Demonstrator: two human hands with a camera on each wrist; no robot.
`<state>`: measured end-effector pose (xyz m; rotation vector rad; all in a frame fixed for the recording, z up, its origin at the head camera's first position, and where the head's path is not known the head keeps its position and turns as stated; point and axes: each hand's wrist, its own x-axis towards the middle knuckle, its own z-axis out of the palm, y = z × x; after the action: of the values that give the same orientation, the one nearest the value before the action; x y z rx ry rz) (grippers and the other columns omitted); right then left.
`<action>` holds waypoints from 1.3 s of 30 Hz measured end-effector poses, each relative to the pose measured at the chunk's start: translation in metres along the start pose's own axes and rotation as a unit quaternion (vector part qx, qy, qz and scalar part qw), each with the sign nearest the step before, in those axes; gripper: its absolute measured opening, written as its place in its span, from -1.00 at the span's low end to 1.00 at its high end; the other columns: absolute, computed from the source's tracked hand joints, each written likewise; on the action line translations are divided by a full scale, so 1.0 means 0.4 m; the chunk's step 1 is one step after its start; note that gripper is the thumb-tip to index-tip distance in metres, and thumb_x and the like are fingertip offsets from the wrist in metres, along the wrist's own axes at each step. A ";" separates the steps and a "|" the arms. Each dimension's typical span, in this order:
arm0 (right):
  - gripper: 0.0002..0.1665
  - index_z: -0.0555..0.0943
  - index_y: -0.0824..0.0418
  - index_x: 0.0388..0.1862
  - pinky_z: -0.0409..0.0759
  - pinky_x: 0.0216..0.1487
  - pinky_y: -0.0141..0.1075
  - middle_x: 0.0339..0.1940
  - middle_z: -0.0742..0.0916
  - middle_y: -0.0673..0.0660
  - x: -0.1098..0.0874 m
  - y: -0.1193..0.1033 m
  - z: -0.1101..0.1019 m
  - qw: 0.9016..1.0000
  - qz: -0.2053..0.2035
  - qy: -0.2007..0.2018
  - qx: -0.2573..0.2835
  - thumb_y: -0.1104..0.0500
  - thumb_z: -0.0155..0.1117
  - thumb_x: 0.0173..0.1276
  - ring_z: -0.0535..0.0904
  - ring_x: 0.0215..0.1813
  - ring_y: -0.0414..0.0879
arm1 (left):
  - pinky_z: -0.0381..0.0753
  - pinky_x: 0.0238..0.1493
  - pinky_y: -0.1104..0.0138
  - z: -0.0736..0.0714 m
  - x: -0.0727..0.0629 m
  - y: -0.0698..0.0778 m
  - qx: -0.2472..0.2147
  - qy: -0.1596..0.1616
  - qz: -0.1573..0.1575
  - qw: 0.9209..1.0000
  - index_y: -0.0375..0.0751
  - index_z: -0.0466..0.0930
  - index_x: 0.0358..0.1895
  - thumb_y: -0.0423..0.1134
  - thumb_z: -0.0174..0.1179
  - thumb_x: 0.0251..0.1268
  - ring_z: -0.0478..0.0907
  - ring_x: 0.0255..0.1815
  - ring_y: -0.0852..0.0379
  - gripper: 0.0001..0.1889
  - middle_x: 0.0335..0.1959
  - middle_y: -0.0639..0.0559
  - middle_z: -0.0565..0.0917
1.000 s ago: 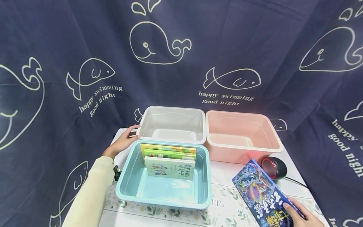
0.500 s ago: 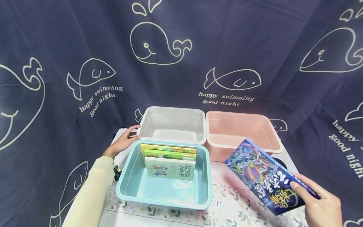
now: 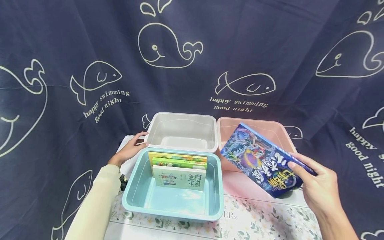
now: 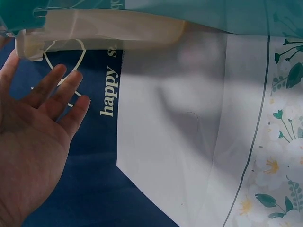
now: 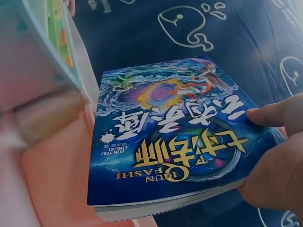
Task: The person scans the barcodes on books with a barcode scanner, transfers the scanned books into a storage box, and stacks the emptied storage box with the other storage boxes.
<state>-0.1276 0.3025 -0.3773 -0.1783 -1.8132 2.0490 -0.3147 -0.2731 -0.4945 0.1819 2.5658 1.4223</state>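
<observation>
My right hand (image 3: 322,185) grips a blue illustrated book (image 3: 255,155) by one end, thumb on the cover. The tilted book is in the air in front of the pink bin and partly covers it. In the right wrist view, the book's (image 5: 165,142) yellow and white lettering and lower page edge show. My left hand (image 3: 130,150) touches the left end of the white bin (image 3: 183,116); in the left wrist view its fingers (image 4: 61,92) are loosely extended below the rim. Several thin books (image 3: 180,178) stand upright in the light blue bin (image 3: 129,200).
The pink bin (image 3: 279,126) stands to the right of the white one, and the light blue bin is in front. A floral cloth strip (image 3: 246,216) crosses the white table. Behind hangs a navy curtain (image 3: 192,86). A dark object is mostly hidden under the book.
My right hand has lifted the blue book and carried it up and leftward, from beside the black device to in front of the pink bin. The left hand keeps its place.
</observation>
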 end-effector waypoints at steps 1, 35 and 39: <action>-0.57 0.74 0.33 0.14 0.72 -0.32 -0.40 -0.18 0.86 -0.04 0.006 -0.003 0.013 1.000 0.005 -0.011 -0.004 0.50 0.41 0.29 0.77 -0.23 -0.20 | 0.31 0.50 -0.28 0.000 0.000 -0.001 -0.001 0.000 0.002 1.000 0.06 0.08 0.63 -0.02 0.13 0.58 0.23 0.60 -0.38 -0.32 0.60 -0.33 0.23; -0.60 0.71 0.26 0.19 0.77 -0.07 -0.35 -0.16 0.80 -0.09 0.236 0.039 0.473 0.992 -0.041 -0.114 -0.028 0.35 0.37 0.38 0.77 -0.15 -0.20 | 0.30 0.51 -0.28 -0.003 0.004 0.001 -0.003 -0.009 -0.005 1.000 0.09 0.07 0.63 0.01 0.13 0.57 0.23 0.60 -0.36 -0.31 0.61 -0.32 0.22; -0.60 0.72 0.24 0.19 0.77 -0.06 -0.37 -0.13 0.80 -0.04 0.250 0.056 0.516 0.991 -0.042 -0.119 -0.040 0.34 0.37 0.38 0.77 -0.14 -0.20 | 0.31 0.50 -0.28 -0.003 0.003 0.003 -0.002 -0.008 -0.002 1.000 0.08 0.07 0.63 -0.01 0.12 0.58 0.23 0.60 -0.36 -0.32 0.61 -0.33 0.22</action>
<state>-0.2959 0.1474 -0.3513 0.1249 -2.0080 2.0115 -0.3162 -0.2731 -0.4931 0.1867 2.5478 1.4187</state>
